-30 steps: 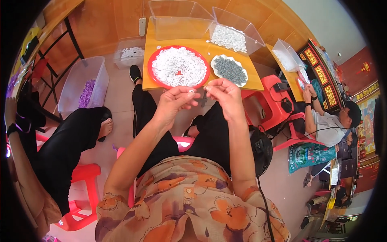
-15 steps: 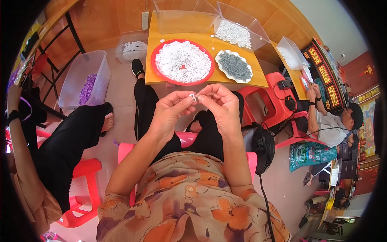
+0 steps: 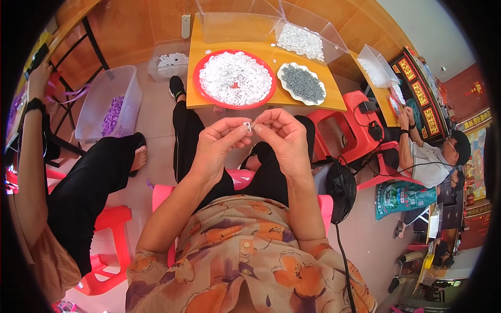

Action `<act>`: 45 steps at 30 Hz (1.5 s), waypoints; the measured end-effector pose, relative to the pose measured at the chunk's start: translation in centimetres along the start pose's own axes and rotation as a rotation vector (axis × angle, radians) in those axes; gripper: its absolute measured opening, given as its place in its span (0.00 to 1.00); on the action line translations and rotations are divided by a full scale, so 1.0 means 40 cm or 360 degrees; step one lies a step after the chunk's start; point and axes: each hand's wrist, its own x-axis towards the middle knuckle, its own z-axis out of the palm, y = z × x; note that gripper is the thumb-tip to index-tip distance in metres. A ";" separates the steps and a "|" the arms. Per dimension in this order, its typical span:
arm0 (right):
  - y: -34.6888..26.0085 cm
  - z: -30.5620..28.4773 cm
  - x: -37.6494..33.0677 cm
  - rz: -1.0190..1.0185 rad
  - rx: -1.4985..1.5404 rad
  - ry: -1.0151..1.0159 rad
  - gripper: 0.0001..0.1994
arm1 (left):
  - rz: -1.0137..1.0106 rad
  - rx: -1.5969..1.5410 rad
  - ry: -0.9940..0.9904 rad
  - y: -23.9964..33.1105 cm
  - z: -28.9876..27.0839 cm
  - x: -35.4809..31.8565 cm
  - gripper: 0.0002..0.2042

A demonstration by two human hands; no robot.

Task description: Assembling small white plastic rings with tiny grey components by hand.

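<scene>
The yellow-brown desk (image 3: 334,101) is the largest thing at hand, standing against a wooden wall (image 3: 167,23) just beyond the person's knees. Just beside its right side is a red stool (image 3: 352,122) with black devices on it. On the floor to the left sits a big clear bin (image 3: 104,86) with purple pieces (image 3: 114,110) heaped along its right side. Two clear boxes come next, side by side at the back of the desk: the left box (image 3: 240,28), and the right box (image 3: 335,46), which carries a layer of white pieces (image 3: 300,41). At the front of the desk lies a round red tray (image 3: 197,86), spread with many small white rings (image 3: 229,73), some red showing through near the middle. To its right, near it, a smaller scalloped white plate (image 3: 288,95) bears a mound of grey pieces (image 3: 302,83).

Smaller again, the two hands meet above the lap, apart from the desk. The left hand (image 3: 222,143) has its thumb and index fingers (image 3: 237,134) closed on a tiny white looped piece (image 3: 247,125), which sits at their tips. The right hand (image 3: 284,138) comes up to the right side of this piece, thumb and index finger pinched together; what lies between them is too small to tell
</scene>
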 end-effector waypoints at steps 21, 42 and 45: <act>0.026 0.014 -0.013 -0.0123 -0.0107 0.0102 0.13 | 0.0369 0.0388 0.0053 -0.023 0.003 -0.004 0.10; 0.067 -0.019 -0.011 0.0085 -0.0356 0.0008 0.10 | 0.0321 0.0308 0.0069 -0.056 -0.024 0.017 0.09; 0.072 -0.014 -0.011 0.0090 -0.0444 0.0097 0.08 | 0.0306 0.0334 0.0081 -0.054 -0.020 0.016 0.10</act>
